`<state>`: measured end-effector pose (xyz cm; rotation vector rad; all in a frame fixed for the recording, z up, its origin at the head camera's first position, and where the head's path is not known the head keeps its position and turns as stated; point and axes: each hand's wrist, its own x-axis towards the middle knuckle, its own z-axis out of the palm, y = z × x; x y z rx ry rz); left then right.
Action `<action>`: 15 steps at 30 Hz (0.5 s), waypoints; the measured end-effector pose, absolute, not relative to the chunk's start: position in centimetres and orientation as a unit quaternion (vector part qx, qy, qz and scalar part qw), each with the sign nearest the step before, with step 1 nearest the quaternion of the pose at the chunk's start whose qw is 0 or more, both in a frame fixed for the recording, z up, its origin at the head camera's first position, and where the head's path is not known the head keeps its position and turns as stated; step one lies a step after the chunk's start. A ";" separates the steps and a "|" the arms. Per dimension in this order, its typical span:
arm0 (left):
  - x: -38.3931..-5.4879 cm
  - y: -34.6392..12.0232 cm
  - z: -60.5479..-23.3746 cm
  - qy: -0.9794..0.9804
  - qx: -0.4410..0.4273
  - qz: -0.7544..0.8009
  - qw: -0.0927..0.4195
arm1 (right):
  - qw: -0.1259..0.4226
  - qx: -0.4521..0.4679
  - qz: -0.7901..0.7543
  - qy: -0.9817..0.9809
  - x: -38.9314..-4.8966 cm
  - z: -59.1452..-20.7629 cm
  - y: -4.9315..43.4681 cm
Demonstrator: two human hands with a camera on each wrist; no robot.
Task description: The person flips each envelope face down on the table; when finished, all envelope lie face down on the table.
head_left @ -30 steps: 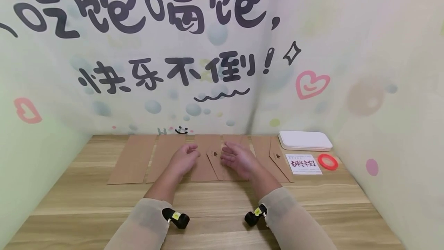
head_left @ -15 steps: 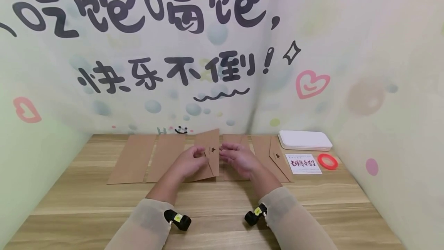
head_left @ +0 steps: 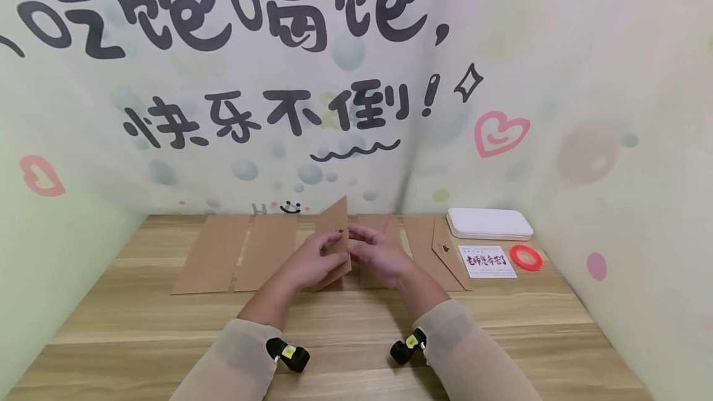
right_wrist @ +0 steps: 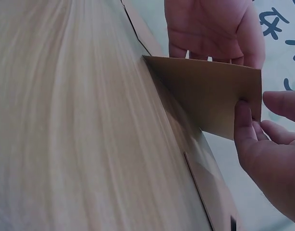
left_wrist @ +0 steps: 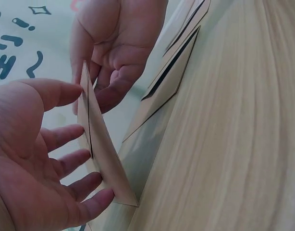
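Observation:
In the head view a brown kraft envelope stands tilted on its side, raised from the row on the table. My right hand pinches its right edge; in the right wrist view that thumb lies on the plain face. My left hand is at the flap side, and in the left wrist view its loosely spread fingertips touch the envelope's face. Part of the envelope's lower left is hidden behind the left hand in the head view.
More brown envelopes lie flat: two at left, and others to the right, one with its flap showing. Farther right are a white case, a printed card and a red ring. A wall closes the back.
The middle envelope has come up from lying flat to a steep tilt. My left hand has shifted right and the right hand has closed on its right edge.

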<state>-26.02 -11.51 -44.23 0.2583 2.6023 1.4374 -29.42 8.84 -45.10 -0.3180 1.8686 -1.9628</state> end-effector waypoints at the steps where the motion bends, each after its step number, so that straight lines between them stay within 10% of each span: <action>1: -25.9 -11.5 -44.2 0.868 0.086 0.482 0.082 | 0.208 -0.113 -0.706 0.668 -29.4 -45.0 8.8; 15: -25.7 -11.1 -43.6 0.824 0.100 0.549 0.100 | 0.219 -0.105 -0.731 0.637 -28.8 -44.4 8.5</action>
